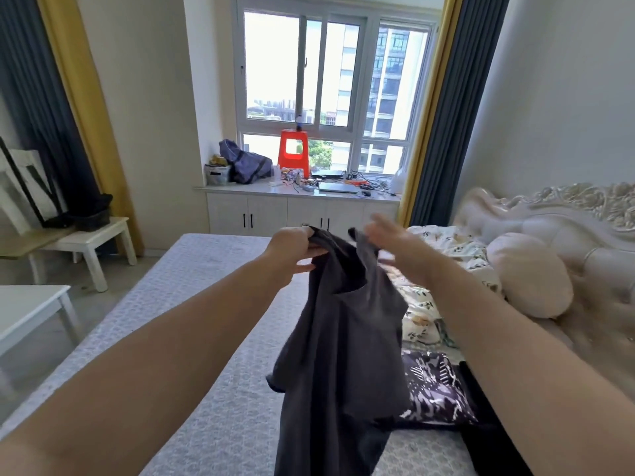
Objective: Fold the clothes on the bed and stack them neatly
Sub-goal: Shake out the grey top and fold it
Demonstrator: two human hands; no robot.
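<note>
Above the bed (pixel 192 324), left hand (pixel 292 250) grips dark shirt (pixel 340 338) (unbranded).

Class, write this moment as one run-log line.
left hand: grips dark grey garment | right hand: blurred, at its top edge | garment: hanging unfolded over bed

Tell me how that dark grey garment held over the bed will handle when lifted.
The dark grey fabric garment is probably floppy: it hangs in loose folds from the left hand. Likely light, since one pinch carries it. Its hem may drag on the bed.
</note>
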